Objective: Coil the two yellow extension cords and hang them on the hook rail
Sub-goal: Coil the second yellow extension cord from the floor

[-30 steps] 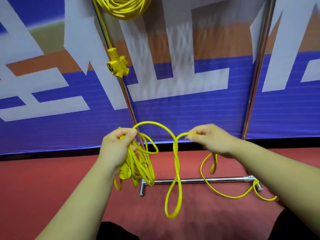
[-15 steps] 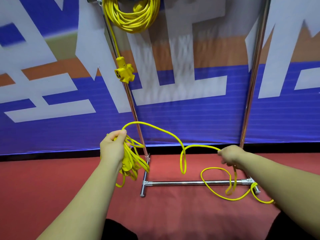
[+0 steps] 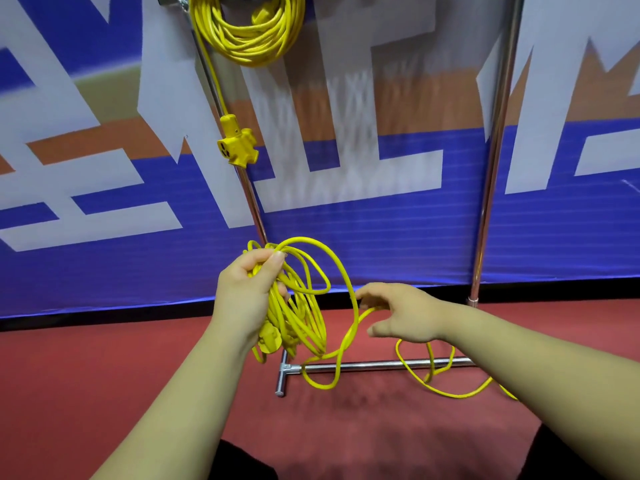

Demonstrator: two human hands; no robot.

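While one yellow extension cord is only partly gathered, a person's left grip (image 3: 249, 289), a bare hand raised at centre-left, is closed around the top of a bunch of loops of this second cord (image 3: 298, 320). Thumb and fingers curl over the strands so the loops hang free below, and a plug (image 3: 268, 341) dangles at the bottom of the bunch.

Above, at the top edge, the first cord (image 3: 249, 29) hangs already coiled on the rack, though its hook is cut off by the frame. Its socket end (image 3: 237, 145) dangles beside the slanting left pole (image 3: 254, 209).

A large open loop arcs from the left grip rightward and down, likely the next turn being formed. The right grip (image 3: 405, 313) is loose and open, its fingers fairly straight. The strand touches the fingertips (image 3: 367, 296) with no pinch visible, probably so the cord can slide through.

Beyond it, uncoiled slack (image 3: 450, 393) lies on the red floor (image 3: 104, 393) and crosses the rack's base bar (image 3: 374, 366). At far right stands the right pole (image 3: 491, 168), before a blue and white banner (image 3: 554, 237).

About half the task looks done: this cord needs more turns before hanging.
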